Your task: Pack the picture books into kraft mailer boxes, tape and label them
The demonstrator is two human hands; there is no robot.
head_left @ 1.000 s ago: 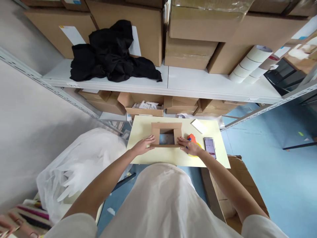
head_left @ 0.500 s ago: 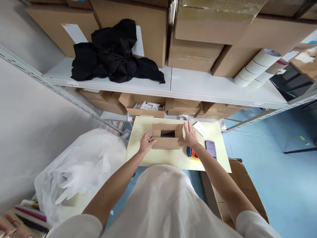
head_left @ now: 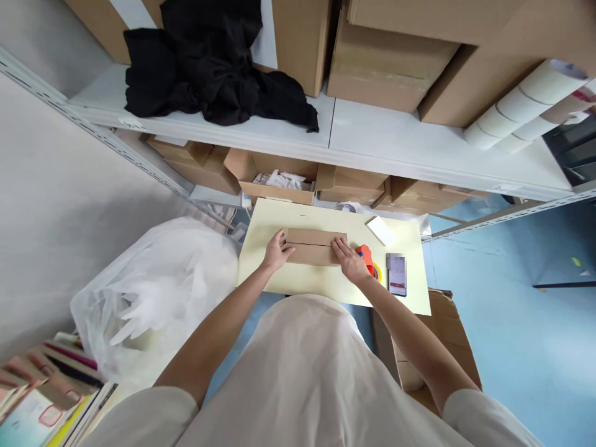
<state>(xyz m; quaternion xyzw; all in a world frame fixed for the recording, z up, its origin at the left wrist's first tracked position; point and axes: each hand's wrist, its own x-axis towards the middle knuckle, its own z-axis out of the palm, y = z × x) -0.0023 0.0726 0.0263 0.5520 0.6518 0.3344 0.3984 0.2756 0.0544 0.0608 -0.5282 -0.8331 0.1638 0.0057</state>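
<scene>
We have the carton [head_left: 311, 254] near the middle of the pale surface [head_left: 302, 280]; its top opening, plain half a second ago, narrows to a thin seam, so its flaps nearly meet and hide the inside. Our left hand [head_left: 276, 251] sits at the left end, thumb and fingers parted wide; our right hand's [head_left: 352, 261] fingers lie flat on top, grasping nothing. The tape dispenser [head_left: 364, 256] crowds the right side; bare room lies leftward and beyond, with the near edge close.
</scene>
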